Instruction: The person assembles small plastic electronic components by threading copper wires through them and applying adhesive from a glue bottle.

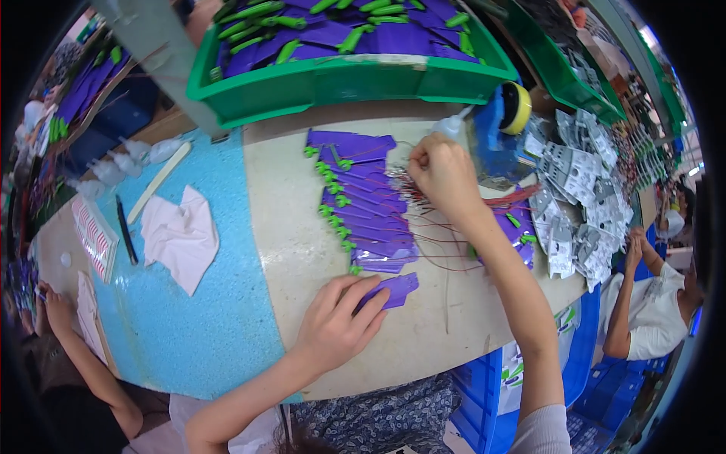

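Observation:
My left hand [342, 321] lies at the table's near edge, its fingers closed over a purple plastic piece [401, 290]. Just beyond it, a column of overlapping purple pieces with green ends [370, 204] runs away from me, thin red wires trailing from their right sides. My right hand [445, 172] is raised beside the far end of this column, thumb and fingers pinched together. Whatever sits in that pinch is too small to make out. Under and beside that hand lies a bundle of red wires [514, 198]. A white squeeze bottle [451, 125] stands right behind its knuckles.
At the back is a green bin [318, 89] heaped with purple and green parts. Grey molded parts [572, 170] pile up on the right, near a yellow tape roll [516, 107]. A blue mat [181, 318] on the left carries a white cloth [181, 234]. Other people sit on both sides.

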The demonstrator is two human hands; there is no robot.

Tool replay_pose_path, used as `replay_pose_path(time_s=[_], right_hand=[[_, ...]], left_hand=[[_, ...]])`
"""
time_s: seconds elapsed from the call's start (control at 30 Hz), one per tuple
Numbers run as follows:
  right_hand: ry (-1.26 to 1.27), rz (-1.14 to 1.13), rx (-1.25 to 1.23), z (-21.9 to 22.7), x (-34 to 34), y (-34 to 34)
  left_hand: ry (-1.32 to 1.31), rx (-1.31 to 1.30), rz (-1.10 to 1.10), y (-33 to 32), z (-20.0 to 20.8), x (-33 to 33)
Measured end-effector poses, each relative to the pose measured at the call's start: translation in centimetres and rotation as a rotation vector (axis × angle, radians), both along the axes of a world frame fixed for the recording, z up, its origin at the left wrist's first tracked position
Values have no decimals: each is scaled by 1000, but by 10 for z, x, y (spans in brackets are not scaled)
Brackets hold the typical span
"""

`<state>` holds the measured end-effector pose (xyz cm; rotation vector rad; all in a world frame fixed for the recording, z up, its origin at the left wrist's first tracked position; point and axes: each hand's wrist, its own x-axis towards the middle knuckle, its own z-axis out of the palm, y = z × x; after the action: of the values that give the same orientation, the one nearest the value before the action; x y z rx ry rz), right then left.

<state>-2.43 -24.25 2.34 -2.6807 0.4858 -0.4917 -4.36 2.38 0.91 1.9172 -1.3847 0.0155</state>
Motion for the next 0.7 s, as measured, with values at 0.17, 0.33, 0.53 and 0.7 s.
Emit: replay_pose_path(time_s=[0.17, 0.33, 0.53, 0.7], right_hand=[[-372, 122, 96, 52, -6, 31], [-570, 70, 10, 158, -100, 125], [220, 305, 235, 48, -107, 124], [253, 297, 375, 42, -89, 116]], left_hand=[[-32, 24, 89, 2, -2, 6], [16, -26, 87, 1, -3, -1], [202, -155, 67, 6, -9, 2], [306, -162, -19, 7, -13, 8]])
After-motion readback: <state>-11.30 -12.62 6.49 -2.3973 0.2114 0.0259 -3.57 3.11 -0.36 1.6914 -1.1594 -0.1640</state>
